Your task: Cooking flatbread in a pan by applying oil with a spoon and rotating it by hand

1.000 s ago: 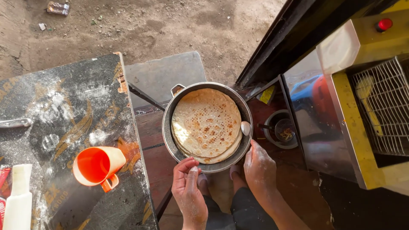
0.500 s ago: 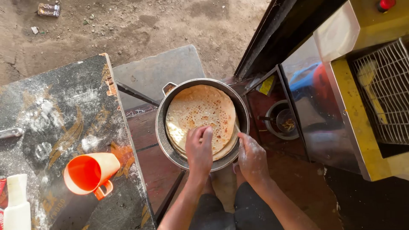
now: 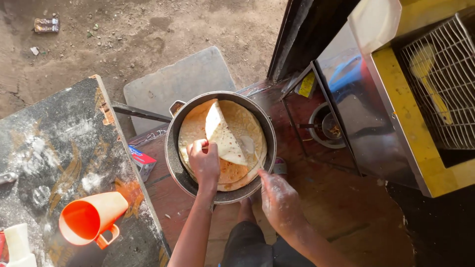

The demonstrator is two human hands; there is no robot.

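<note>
My left hand (image 3: 204,160) pinches the near-left edge of the top round browned flatbread (image 3: 225,133), folded up inside the dark round metal pan (image 3: 174,163); my right hand (image 3: 278,200), fingers loosely together, touches the pan's near rim.

Lower flatbreads (image 3: 236,174) mostly covered by folded top one. Pan (image 3: 184,173) base hidden. White bottle (image 3: 19,243) cut by bottom-left edge. Litter (image 3: 46,24) on ground too small to identify. Both forearms leave frame below.
</note>
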